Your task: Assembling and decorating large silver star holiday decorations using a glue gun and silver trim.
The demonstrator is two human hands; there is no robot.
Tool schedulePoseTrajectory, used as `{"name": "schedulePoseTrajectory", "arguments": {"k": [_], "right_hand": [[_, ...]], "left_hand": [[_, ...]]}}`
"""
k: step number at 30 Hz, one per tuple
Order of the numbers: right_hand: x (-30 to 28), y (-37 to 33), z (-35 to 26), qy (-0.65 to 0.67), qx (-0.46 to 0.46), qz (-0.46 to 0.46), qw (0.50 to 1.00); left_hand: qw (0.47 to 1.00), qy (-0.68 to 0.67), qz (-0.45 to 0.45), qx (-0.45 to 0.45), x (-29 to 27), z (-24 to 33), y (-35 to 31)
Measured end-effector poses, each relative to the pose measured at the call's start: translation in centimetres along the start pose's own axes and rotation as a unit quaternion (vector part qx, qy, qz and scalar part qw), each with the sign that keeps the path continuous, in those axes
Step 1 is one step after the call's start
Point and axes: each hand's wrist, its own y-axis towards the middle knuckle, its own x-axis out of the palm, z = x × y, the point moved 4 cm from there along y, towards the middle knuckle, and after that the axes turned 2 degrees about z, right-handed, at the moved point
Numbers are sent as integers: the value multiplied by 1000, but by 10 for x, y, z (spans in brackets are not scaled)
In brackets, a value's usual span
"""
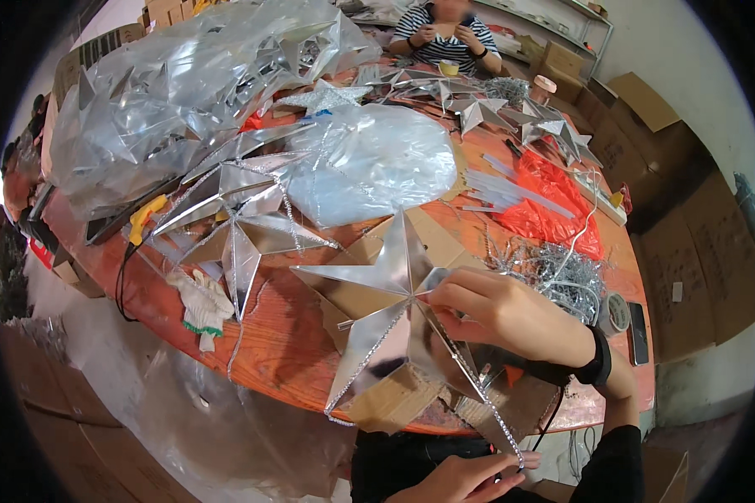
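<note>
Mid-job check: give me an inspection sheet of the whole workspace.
Surface: reddish wooden table, crowded.
Job's things: silver star over flattened cardboard; bead strand running down over its lower right arm.
Clutter: clear plastic bag, red bag, tinsel, white glove, tape roll, phone.
Left hand: grip at the bead strand's lower end.
Right hand: grip at the star's centre; what it pinches is hidden.
Cables: black cable by a yellow-handled tool; white cord beside the red bag.
Surroundings: co-worker across the table; cardboard boxes at right.

Small wkshop: cluttered tbl [289, 352], silver stars [397, 323], cardbd boxes [705, 243]
</note>
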Motion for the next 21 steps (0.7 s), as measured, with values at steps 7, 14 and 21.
{"name": "schedulePoseTrajectory", "arguments": {"k": [7,14,21], "right_hand": [[7,9,3,-17,2,0,1000],[8,11,4,-12,-10,2,1000],[9,14,3,-15,-22,0,1000]], "left_hand": [[999,-17,-27,-12,0,1,2],[997,-62,-35,-17,-1,4,6],[998,-53,-28,-25,-2,4,6]]}}
